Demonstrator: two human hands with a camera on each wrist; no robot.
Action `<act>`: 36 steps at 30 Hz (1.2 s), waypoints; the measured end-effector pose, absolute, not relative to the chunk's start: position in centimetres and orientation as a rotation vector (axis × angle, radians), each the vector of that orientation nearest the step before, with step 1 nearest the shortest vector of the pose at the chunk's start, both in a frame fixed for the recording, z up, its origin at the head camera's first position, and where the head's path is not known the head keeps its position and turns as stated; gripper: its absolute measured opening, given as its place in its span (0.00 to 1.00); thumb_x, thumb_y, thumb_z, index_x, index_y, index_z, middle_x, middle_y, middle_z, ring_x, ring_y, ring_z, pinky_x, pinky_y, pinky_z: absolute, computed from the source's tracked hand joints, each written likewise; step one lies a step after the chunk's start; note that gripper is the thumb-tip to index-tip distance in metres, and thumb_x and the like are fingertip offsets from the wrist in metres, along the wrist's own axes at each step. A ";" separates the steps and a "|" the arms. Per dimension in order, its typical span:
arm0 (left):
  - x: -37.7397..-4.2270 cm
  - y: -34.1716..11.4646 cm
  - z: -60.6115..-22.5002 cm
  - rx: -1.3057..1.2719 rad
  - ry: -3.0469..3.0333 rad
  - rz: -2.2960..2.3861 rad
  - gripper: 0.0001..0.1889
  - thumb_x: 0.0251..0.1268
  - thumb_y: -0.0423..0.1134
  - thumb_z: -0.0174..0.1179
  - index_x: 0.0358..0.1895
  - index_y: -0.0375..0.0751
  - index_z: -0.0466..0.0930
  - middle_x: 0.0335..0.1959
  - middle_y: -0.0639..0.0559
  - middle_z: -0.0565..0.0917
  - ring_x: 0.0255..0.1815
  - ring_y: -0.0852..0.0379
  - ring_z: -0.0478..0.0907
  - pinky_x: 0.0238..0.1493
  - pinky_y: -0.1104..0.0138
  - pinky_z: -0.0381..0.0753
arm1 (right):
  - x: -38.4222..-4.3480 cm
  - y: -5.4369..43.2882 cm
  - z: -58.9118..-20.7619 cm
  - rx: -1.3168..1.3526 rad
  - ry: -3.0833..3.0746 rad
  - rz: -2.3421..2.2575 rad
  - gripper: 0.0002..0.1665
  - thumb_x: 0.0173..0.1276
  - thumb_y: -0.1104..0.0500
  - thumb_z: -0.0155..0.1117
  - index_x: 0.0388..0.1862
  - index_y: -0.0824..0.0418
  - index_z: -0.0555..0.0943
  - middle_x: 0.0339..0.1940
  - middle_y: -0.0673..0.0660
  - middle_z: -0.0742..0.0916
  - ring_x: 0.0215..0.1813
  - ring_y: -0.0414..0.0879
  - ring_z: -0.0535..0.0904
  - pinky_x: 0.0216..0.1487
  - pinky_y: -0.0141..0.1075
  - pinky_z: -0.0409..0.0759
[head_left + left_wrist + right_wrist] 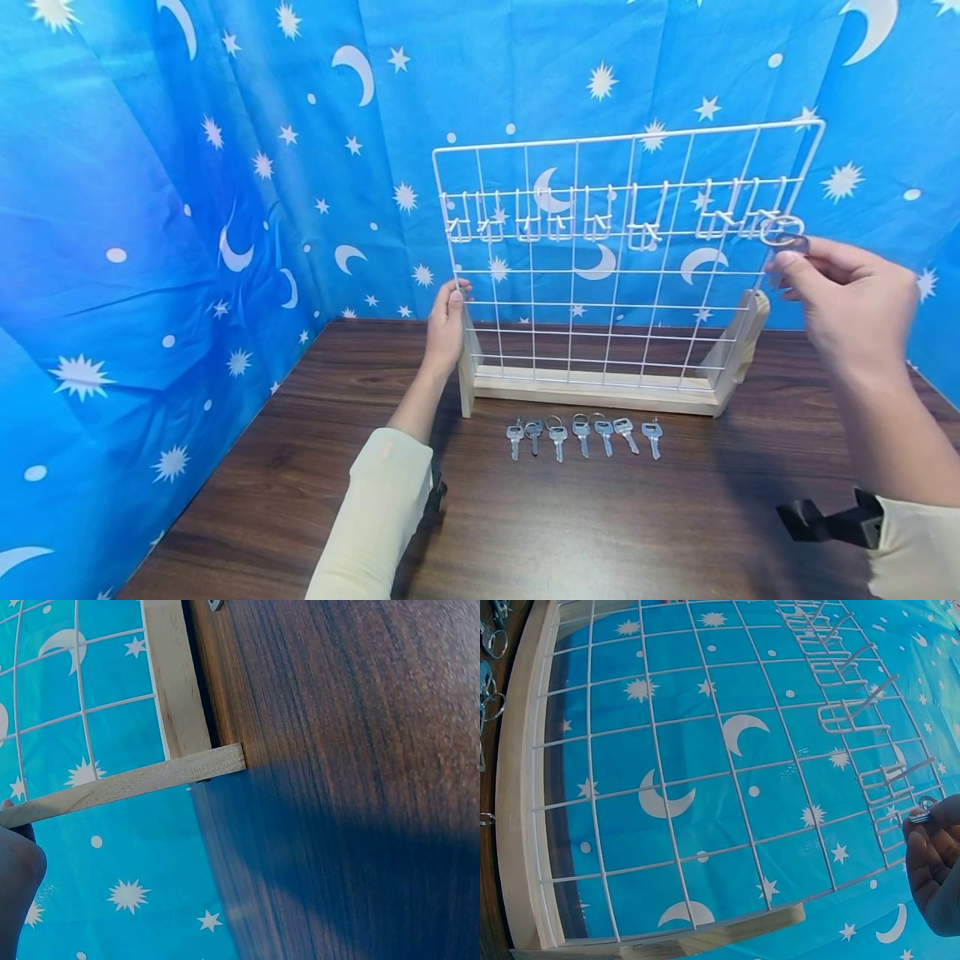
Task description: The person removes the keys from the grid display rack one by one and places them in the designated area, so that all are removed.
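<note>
A white wire grid rack (592, 304) stands in a wooden base (600, 390), with a row of white hooks (597, 223) across its upper part. My left hand (444, 329) grips the rack's left edge, where the wire meets the wooden side post (112, 791). Beside the rightmost hook, my right hand (855, 292) pinches a key with a metal ring (782, 230) between thumb and forefinger. The ring is at that hook; I cannot tell whether it is over the prong. Most of this key is hidden by the fingers, also in the right wrist view, where its ring (928, 802) shows.
Several silver keys (581, 433) with rings lie in a row on the dark wooden table (570, 525), in front of the base. A blue cloth (405, 92) with white moons and stars hangs behind the rack and along the left.
</note>
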State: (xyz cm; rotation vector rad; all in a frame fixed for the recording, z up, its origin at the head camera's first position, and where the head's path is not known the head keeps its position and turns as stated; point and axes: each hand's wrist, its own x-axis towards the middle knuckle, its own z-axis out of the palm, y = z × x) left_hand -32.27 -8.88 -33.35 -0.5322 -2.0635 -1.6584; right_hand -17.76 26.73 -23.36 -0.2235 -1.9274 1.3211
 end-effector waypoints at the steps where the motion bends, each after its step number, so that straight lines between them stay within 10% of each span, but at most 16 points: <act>1: -32.3 -8.9 -33.4 -0.535 -2.063 -1.655 0.19 0.76 0.44 0.34 0.55 0.35 0.67 0.54 0.36 0.72 0.57 0.41 0.70 0.58 0.54 0.66 | -17.7 26.7 -23.3 -0.216 -1.909 1.326 0.15 0.64 0.57 0.62 0.48 0.60 0.83 0.27 0.37 0.83 0.32 0.31 0.79 0.33 0.16 0.72; 36: -32.3 -8.9 -33.4 -0.532 -2.063 -1.662 0.19 0.76 0.43 0.35 0.56 0.33 0.67 0.55 0.38 0.73 0.57 0.41 0.69 0.59 0.53 0.65 | -15.2 26.2 -24.0 -0.148 -1.859 1.253 0.11 0.64 0.63 0.61 0.45 0.65 0.83 0.26 0.34 0.82 0.29 0.30 0.79 0.35 0.16 0.72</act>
